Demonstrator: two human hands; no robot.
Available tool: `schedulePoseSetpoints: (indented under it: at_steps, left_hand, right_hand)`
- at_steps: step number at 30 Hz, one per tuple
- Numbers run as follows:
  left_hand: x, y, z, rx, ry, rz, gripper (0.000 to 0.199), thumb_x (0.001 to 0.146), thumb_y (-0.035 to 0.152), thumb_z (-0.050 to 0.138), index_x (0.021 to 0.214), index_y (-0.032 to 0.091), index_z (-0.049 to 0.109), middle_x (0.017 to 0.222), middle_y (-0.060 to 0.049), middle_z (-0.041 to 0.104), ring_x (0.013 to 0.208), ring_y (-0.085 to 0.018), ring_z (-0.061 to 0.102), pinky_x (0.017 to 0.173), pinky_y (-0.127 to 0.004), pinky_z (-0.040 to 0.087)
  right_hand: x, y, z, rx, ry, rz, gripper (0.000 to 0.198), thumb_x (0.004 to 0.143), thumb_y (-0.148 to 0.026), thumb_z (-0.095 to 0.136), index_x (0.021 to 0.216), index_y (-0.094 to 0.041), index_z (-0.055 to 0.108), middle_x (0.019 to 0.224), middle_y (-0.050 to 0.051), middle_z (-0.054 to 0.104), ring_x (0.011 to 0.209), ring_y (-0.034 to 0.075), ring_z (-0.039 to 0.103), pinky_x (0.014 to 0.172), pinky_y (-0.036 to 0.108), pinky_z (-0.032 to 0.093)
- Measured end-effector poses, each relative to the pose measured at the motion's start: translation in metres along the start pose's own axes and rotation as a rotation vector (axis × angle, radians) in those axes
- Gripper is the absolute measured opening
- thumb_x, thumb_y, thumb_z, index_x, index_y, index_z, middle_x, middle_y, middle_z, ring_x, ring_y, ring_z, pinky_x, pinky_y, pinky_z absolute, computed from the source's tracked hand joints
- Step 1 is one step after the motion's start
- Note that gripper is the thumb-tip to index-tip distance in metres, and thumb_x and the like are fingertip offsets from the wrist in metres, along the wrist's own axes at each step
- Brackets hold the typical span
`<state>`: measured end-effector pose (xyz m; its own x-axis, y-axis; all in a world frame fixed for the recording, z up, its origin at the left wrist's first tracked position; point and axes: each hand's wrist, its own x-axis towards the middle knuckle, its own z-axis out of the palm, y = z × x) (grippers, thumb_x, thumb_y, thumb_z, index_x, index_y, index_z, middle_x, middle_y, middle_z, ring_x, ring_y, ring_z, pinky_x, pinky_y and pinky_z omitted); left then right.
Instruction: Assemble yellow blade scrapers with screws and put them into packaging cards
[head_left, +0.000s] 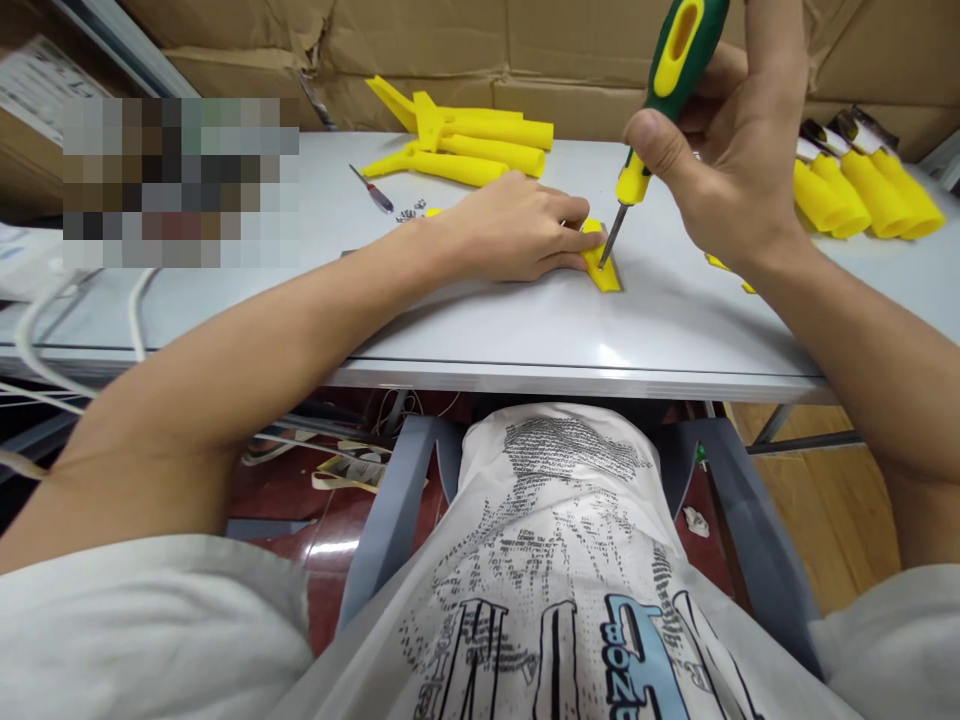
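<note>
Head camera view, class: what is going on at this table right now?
A person seated at a white table is working on a small yellow plastic piece. The left hand presses the piece flat on the tabletop. The right hand grips a green and yellow screwdriver, its tip set down on the piece. More yellow handle-shaped parts lie at the back, others to the right, and a smaller screwdriver lies nearby.

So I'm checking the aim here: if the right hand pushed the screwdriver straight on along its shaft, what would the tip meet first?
Most likely the small yellow part that the left hand pins to the table. The right hand angles the screwdriver down-left, its tip at or just above that part; contact is unclear.
</note>
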<state>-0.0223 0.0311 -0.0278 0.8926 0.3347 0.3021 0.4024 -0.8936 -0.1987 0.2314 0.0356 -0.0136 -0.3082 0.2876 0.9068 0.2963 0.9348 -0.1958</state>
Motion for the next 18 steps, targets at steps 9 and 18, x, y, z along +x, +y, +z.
schedulePoseSetpoints:
  at_steps: [9, 18]
  left_hand:
    - [0.0, 0.0, 0.0, -0.006, 0.011, 0.005, 0.049, 0.114, 0.053, 0.048, 0.14, 0.03, 0.082, 0.108, -0.015, 0.079, 0.093, -0.029, 0.075, 0.07, -0.037, 0.044]
    - [0.0, -0.002, 0.003, 0.013, 0.02, 0.012, 0.048, 0.112, 0.054, 0.051, 0.139, 0.029, 0.083, 0.108, -0.014, 0.079, 0.09, -0.029, 0.075, 0.07, -0.036, 0.044]
  right_hand:
    - [0.007, 0.02, 0.005, 0.448, -0.141, -0.008, 0.074, 0.093, -0.063, 0.08, 0.153, -0.052, 0.037, 0.155, -0.014, 0.061, 0.09, 0.009, 0.082, 0.069, 0.027, 0.073]
    - [0.01, -0.003, -0.013, 0.347, -0.193, 0.119, 0.065, 0.093, -0.036, 0.087, 0.142, -0.043, 0.045, 0.159, -0.016, 0.057, 0.089, 0.006, 0.083, 0.081, 0.028, 0.077]
